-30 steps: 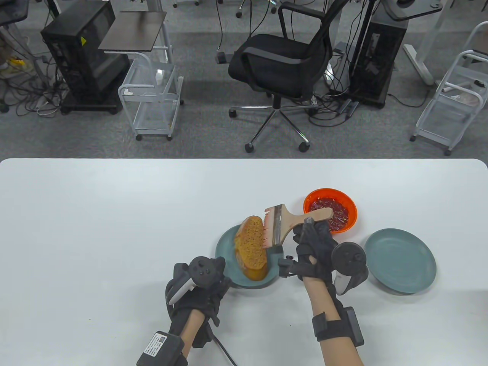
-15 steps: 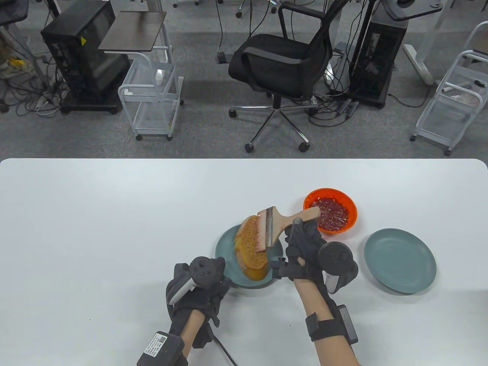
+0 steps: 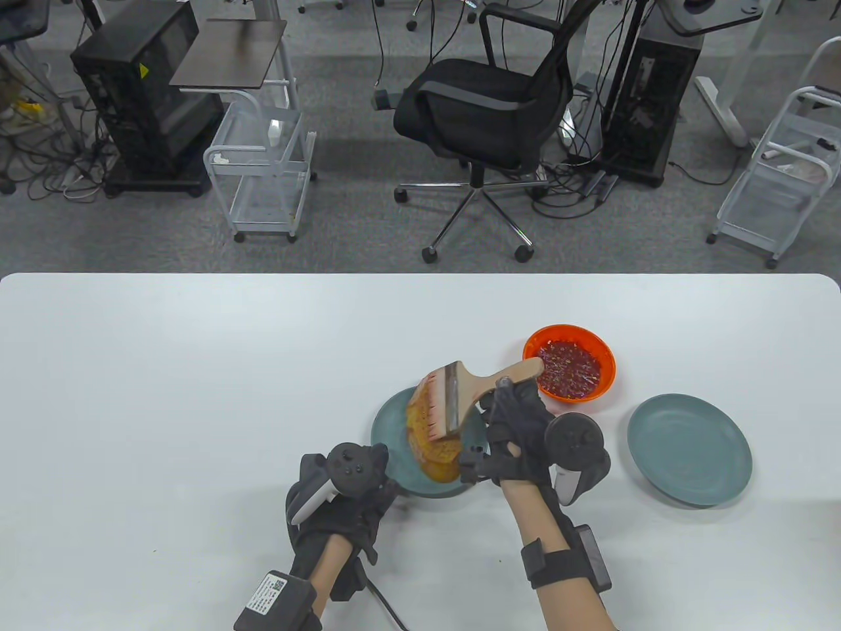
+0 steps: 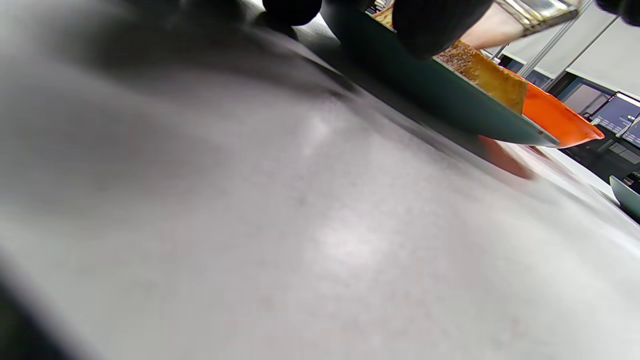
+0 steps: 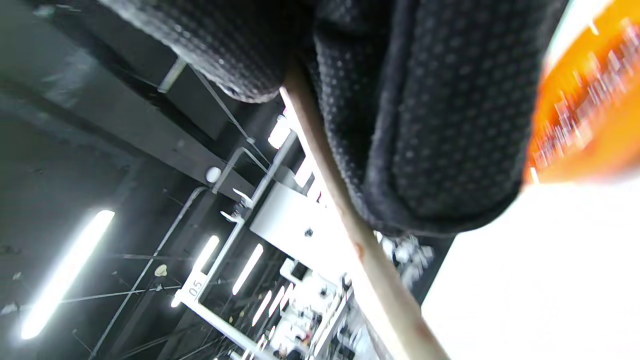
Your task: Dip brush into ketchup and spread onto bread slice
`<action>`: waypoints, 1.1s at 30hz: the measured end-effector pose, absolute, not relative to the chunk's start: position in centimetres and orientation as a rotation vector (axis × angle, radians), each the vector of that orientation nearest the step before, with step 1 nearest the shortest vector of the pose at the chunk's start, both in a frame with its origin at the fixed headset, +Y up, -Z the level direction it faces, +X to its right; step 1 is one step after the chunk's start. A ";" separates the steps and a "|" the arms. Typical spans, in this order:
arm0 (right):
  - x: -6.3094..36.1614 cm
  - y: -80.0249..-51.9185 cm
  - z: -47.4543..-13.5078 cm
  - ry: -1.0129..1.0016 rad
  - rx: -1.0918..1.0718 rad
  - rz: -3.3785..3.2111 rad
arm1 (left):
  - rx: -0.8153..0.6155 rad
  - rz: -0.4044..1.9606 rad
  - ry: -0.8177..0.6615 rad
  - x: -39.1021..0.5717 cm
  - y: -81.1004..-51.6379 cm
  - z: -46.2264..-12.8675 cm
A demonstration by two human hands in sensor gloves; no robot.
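Note:
A bread slice (image 3: 430,447) lies on a teal plate (image 3: 389,434) near the table's front middle. My right hand (image 3: 516,427) grips the wooden handle of a wide brush (image 3: 460,394); its red-stained bristles lie over the bread. The handle (image 5: 360,250) shows between my gloved fingers (image 5: 425,125) in the right wrist view. My left hand (image 3: 348,480) holds the plate's near-left rim; the plate (image 4: 425,95) and bread (image 4: 490,75) show in the left wrist view. The orange ketchup bowl (image 3: 569,371) stands behind my right hand.
A second teal plate (image 3: 688,449) lies right of my right hand, and its edge shows in the left wrist view (image 4: 625,197). The white table (image 3: 197,394) stretches left. An office chair (image 3: 483,112) and carts stand beyond the far edge.
My right hand has carried the brush leftward, from beside the bread's right edge to over the bread. My left hand and the plate have stayed put.

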State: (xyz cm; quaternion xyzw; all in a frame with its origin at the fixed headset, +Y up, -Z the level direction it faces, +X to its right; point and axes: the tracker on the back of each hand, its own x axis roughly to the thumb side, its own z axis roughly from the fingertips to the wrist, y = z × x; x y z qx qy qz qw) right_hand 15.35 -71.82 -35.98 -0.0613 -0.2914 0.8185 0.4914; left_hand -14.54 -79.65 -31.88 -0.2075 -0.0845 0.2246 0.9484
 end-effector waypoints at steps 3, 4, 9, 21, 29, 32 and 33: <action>16.1 -71.6 -35.7 -0.701 -0.167 1.922 | -0.420 0.447 -0.171 -14.5 -79.7 -31.9; 15.9 -71.8 -35.8 -0.647 -0.168 1.859 | -0.421 0.444 -0.171 -14.5 -79.6 -31.9; 13.8 -73.5 -36.3 -0.439 -0.180 1.793 | -0.422 0.440 -0.172 -14.4 -79.7 -31.9; 16.6 -72.4 -36.2 -0.619 -0.185 1.811 | -0.437 0.422 -0.180 -14.3 -79.7 -31.7; 15.7 -73.2 -36.9 -0.510 -0.162 1.877 | -0.442 0.423 -0.186 -14.3 -79.8 -31.7; 17.2 -72.5 -36.7 -0.592 -0.172 1.877 | -0.446 0.418 -0.185 -14.3 -79.8 -31.7; 17.5 -72.3 -36.6 -0.630 -0.175 1.876 | -0.446 0.413 -0.184 -14.2 -79.8 -31.6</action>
